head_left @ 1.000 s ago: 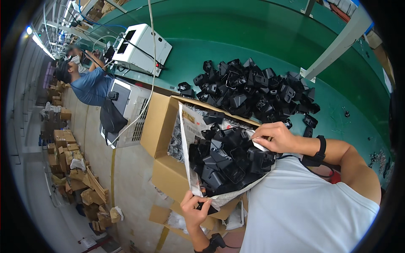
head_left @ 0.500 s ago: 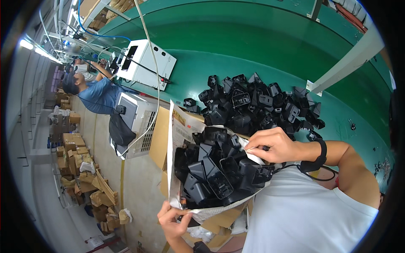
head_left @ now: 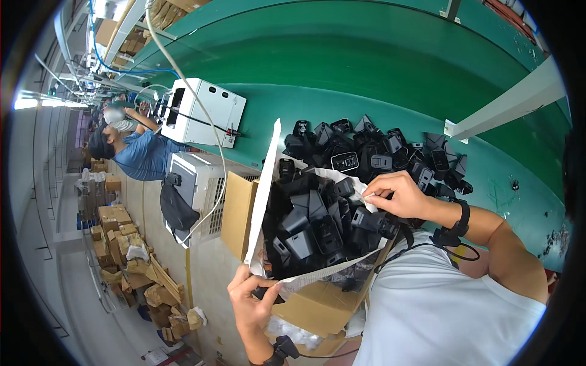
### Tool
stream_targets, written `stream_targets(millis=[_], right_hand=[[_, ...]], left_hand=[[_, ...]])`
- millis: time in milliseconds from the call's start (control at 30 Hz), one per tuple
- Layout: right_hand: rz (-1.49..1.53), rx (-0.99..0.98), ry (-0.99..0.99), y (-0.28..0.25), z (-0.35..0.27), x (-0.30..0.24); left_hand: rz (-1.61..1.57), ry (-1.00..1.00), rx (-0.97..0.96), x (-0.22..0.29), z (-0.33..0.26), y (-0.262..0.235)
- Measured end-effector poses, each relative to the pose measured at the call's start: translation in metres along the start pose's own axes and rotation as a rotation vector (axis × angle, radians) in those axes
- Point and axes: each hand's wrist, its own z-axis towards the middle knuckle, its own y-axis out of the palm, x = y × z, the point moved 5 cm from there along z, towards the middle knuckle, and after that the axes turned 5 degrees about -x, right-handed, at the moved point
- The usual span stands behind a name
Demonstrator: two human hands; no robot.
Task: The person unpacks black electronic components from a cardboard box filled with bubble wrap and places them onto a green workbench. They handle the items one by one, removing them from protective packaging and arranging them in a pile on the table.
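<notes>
A printed paper sheet, like newspaper (head_left: 264,195), cradles many black plastic housings (head_left: 299,244) over an open cardboard carton (head_left: 317,310). My left hand (head_left: 251,297) pinches the sheet's near left corner between thumb and fingers. At the far right edge, my right hand (head_left: 398,194) pinches another part of the sheet, beside the heap on the bench. The sheet's left side stands up steeply. Its underside is mostly hidden by the housings. Some housings lie close to my shirt, at the sheet's right end.
More black housings (head_left: 381,161) are heaped on the green bench (head_left: 293,97). A white machine (head_left: 207,113) with cables stands at the bench's left. Another person in blue (head_left: 143,155) works beyond it. A white post (head_left: 513,100) rises at right; cartons (head_left: 122,232) line the left floor.
The sheet's left side has become steeper, and the housings have shifted in it. More of the carton below shows. Both hands keep their pinch, and the whole view has shifted slightly.
</notes>
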Motion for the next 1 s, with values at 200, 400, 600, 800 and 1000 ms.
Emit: stream_targets(millis=[200,400,600,800,1000], right_hand=[[0.07,0.003,0.093,-0.017,0.006,0.018],[0.195,0.04,0.217,-0.028,0.01,0.044],[0.23,0.037,0.346,-0.045,0.017,0.077],[0.198,0.014,0.328,-0.057,0.025,0.093],[-0.101,0.049,0.302,-0.058,0.034,0.08]], left_hand=[[-0.124,-0.038,-0.007,-0.005,0.019,-0.006],[-0.121,-0.014,-0.005,-0.007,0.018,0.009],[-0.132,0.012,0.022,0.011,0.027,0.014],[-0.135,0.126,0.052,0.027,0.041,0.017],[-0.139,0.178,0.116,0.041,0.05,0.023]])
